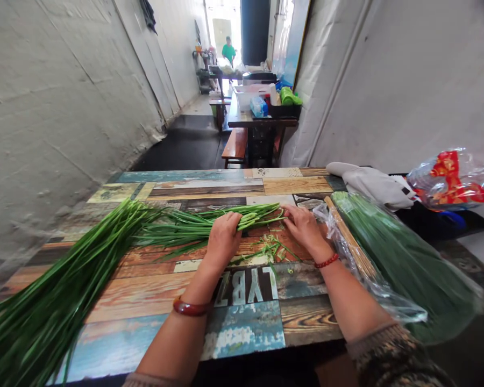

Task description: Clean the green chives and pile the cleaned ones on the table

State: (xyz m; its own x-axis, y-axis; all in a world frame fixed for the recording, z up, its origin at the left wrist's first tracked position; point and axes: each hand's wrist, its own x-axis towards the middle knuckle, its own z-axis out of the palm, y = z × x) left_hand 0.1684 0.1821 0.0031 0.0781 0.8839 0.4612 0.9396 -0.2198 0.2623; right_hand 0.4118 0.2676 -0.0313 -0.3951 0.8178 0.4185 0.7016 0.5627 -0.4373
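Observation:
My left hand is closed around the stem ends of a small bunch of garlic chives, whose green leaves spread left over the table. My right hand pinches at the tip of a stem just right of that bunch; its fingertips partly hide what they grip. Below and between the hands lie trimmed chive scraps. A large pile of long garlic chives covers the left side of the table. On the right, another thick bundle of green chives lies in a clear plastic bag.
The table has a patchwork wood print. Beside the bagged bundle lie thin brown sticks in plastic, a pale cloth and a red-printed clear package. Further back stand a second table, a bench and a person in green.

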